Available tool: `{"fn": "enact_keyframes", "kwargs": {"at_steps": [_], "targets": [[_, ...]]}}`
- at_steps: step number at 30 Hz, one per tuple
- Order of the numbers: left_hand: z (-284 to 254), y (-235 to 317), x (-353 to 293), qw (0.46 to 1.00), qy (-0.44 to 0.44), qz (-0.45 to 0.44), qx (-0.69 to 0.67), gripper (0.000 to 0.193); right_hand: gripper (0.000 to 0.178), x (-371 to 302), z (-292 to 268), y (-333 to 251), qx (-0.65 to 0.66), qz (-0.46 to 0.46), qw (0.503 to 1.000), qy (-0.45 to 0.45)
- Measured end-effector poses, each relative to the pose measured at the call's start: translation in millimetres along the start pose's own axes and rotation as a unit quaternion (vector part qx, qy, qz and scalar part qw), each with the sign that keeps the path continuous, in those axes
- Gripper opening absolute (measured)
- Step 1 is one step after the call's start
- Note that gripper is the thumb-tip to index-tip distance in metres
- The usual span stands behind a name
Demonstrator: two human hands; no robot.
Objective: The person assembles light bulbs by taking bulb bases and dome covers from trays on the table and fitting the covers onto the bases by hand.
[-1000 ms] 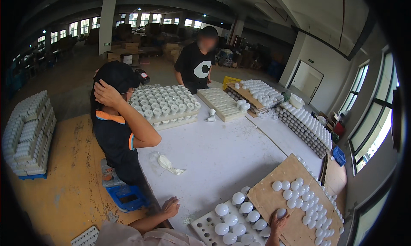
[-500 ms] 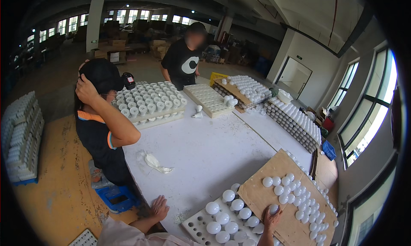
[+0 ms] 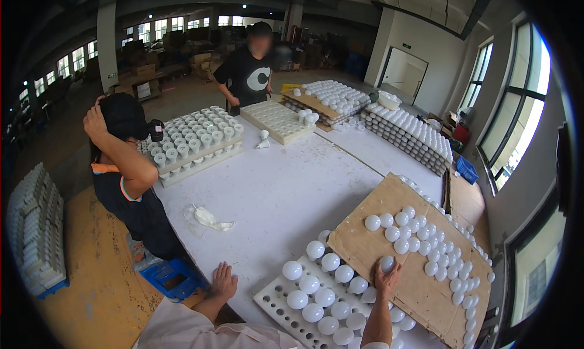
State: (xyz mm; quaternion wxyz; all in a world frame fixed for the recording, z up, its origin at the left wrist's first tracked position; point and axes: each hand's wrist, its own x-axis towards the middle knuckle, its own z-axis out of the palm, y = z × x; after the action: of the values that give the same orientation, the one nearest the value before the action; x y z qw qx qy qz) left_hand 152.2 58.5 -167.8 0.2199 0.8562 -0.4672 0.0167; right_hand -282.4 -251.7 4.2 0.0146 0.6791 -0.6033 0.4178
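Observation:
My left hand [image 3: 224,281] lies flat on the white table [image 3: 255,227] near its front left edge, fingers stretched and holding nothing. At the right, my right hand [image 3: 387,279] has its fingers around a white light bulb [image 3: 386,264] over the lower edge of a brown cardboard sheet [image 3: 359,227]. Many round white bulbs [image 3: 424,233] lie loose on that sheet. Below and left of my right hand is a white foam tray [image 3: 274,297] with round holes. Rows of bulbs [image 3: 312,312] stand in part of it; several holes at its left side show bare.
A crumpled white glove-like piece [image 3: 210,218] lies mid-table. Farther back stand a tray of white bulb bases [image 3: 194,143], a foam tray [image 3: 277,121] and stacked bulbs [image 3: 407,139]. One person [image 3: 131,172] sits at the left, hand on head; another person [image 3: 248,75] stands behind the table.
The view has shifted, so the table and people appear farther left. My right hand stays on a bulb at the cardboard's edge, and my left hand still rests on the table.

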Motion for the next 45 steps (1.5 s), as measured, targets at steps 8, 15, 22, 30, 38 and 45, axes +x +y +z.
{"fn": "enact_keyframes", "kwargs": {"at_steps": [8, 15, 22, 30, 38, 45], "targets": [[-9.6, -3.7, -4.2, 1.000, -0.005, 0.005, 0.006, 0.054, 0.064, -2.8, -5.0, -8.8, 0.014, -0.013, 1.000, 0.003], [-13.1, -0.7, 6.3, 1.000, -0.026, -0.002, 0.013, 0.055, 0.070, -10.9, -20.4, -27.6, 0.080, 0.069, 0.986, 0.128], [-14.5, 10.1, 2.2, 1.000, -0.024, 0.003, 0.008, 0.053, 0.039, 100.6, 5.1, -87.5, 0.840, 0.424, 0.322, -0.102], [-5.5, 7.2, -1.9, 1.000, 0.009, 0.020, -0.002, 0.053, 0.053, 143.0, 14.6, -142.2, 0.857, 0.390, 0.335, 0.013], [-6.8, -2.4, -2.4, 1.000, 0.008, 0.016, -0.022, 0.053, 0.031, 9.3, -116.5, 4.1, 0.768, 0.211, 0.596, 0.103], [-10.2, -1.6, 5.0, 1.000, -0.016, 0.008, 0.013, 0.054, 0.039, 28.0, -217.0, 176.3, 0.621, 0.357, 0.579, 0.389]]}}
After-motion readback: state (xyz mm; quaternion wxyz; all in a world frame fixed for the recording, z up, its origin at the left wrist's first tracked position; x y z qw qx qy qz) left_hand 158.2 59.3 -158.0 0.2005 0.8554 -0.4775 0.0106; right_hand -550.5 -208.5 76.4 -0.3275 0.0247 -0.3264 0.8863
